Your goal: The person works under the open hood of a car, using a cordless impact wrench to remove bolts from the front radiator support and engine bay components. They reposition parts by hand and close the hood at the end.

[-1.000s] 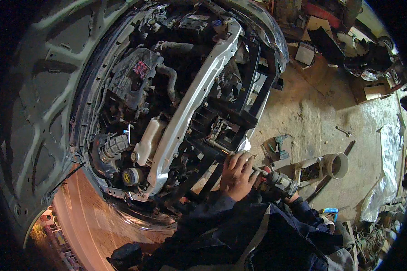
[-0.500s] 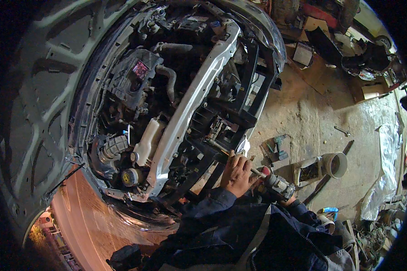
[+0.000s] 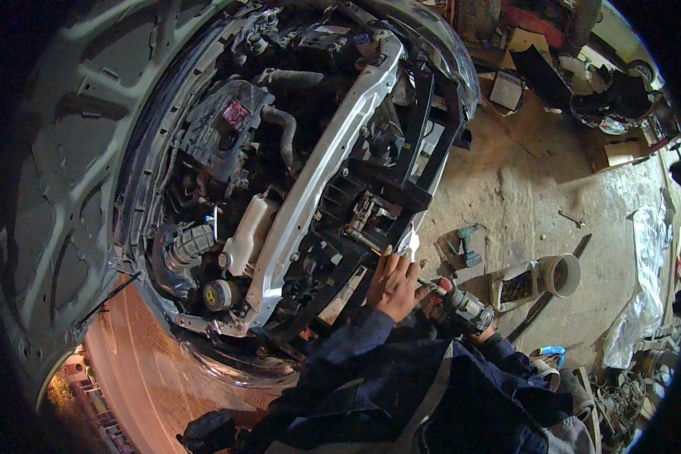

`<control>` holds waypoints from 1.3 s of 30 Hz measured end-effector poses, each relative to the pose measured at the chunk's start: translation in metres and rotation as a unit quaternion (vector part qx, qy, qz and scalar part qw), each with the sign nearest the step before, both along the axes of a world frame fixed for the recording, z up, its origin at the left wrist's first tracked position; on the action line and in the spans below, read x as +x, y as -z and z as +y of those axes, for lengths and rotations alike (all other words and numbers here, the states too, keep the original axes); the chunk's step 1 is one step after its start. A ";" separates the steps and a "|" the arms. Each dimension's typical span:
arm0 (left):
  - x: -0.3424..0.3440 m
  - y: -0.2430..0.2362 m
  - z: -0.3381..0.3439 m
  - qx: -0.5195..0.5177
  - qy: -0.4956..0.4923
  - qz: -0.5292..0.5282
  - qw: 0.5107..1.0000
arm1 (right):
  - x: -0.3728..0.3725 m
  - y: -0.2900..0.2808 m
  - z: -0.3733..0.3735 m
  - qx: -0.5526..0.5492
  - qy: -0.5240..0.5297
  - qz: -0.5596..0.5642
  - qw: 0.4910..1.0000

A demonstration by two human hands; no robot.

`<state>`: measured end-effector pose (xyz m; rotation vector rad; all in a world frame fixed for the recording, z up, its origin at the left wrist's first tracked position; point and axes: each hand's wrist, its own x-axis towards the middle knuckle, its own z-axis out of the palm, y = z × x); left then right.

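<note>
My right hand (image 3: 487, 335) grips a cordless impact wrench (image 3: 465, 309), mostly hidden behind its grey and red body. From the wrench's nose a long extension bar (image 3: 365, 240) runs left into the open front end of a car. My left hand (image 3: 393, 289) is closed around that bar, back of the hand up. The bar's far end reaches a latch-like metal bracket (image 3: 371, 210) in the black front frame; the contact there is too dark to make out. Beside the frame lies the silver crossbar (image 3: 321, 174).
The raised hood (image 3: 91, 98) stands at the left. Behind the crossbar are a white reservoir (image 3: 248, 236) and the engine cover (image 3: 223, 132). On the floor lie a green cordless drill (image 3: 464, 246), a bucket-like container (image 3: 561, 276), a wrench (image 3: 572, 219) and plastic sheeting (image 3: 643, 280).
My left hand has shifted slightly left and down along the bar. The impact wrench in my right hand has barely moved.
</note>
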<state>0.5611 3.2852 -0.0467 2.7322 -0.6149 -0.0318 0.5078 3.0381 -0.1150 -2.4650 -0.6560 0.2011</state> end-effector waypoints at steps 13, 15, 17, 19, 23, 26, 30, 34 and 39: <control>0.004 0.008 0.001 -0.006 -0.003 0.000 1.000 | 0.000 -0.020 -0.007 0.060 0.003 0.014 0.998; 0.004 0.006 0.001 -0.002 0.002 0.002 1.000 | 0.000 -0.020 -0.006 -0.009 -0.016 0.018 1.000; 0.005 0.003 0.002 -0.002 0.005 -0.012 1.000 | 0.002 -0.018 -0.003 -0.080 -0.032 0.027 0.996; 0.007 0.002 0.003 0.000 0.006 -0.007 1.000 | 0.003 -0.016 -0.002 -0.033 -0.041 0.068 0.996; 0.017 0.003 0.008 -0.014 -0.023 -0.004 1.000 | 0.005 -0.017 -0.003 -0.002 -0.043 0.083 0.996; 0.021 0.006 0.013 -0.008 -0.017 0.003 1.000 | 0.007 -0.020 -0.004 0.000 -0.043 0.087 0.995; 0.022 0.008 0.015 -0.009 -0.002 -0.039 0.999 | 0.011 -0.024 -0.006 0.002 -0.043 0.098 0.994; 0.024 0.009 0.016 -0.019 0.006 -0.043 0.999 | 0.012 -0.024 -0.006 -0.001 -0.045 0.107 0.993; 0.029 0.011 0.017 -0.009 0.004 -0.044 0.999 | 0.014 -0.022 -0.006 -0.005 -0.047 0.118 0.992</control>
